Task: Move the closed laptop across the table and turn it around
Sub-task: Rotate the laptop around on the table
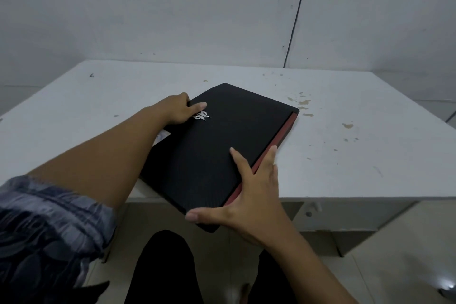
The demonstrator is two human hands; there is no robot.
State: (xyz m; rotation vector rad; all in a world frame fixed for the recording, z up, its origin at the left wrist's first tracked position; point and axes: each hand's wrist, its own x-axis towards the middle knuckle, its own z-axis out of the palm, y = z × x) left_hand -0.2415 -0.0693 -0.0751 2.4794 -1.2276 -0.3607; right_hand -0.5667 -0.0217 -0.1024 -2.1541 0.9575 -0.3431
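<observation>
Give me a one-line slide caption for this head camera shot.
Both hands, left and right, grip a closed black laptop lying skewed, one corner overhanging the white table's near edge.

1. Dim, flat, bluish-grey light falls evenly; no lamp shows.
2. A small glare spot [448, 287] gleams on the floor at the bottom right corner.
3. Shadows are soft and faint.
4. The table [370, 155] edges splay outward from wide-angle distortion.
5. The sleeve [44, 229] is blurred.
</observation>
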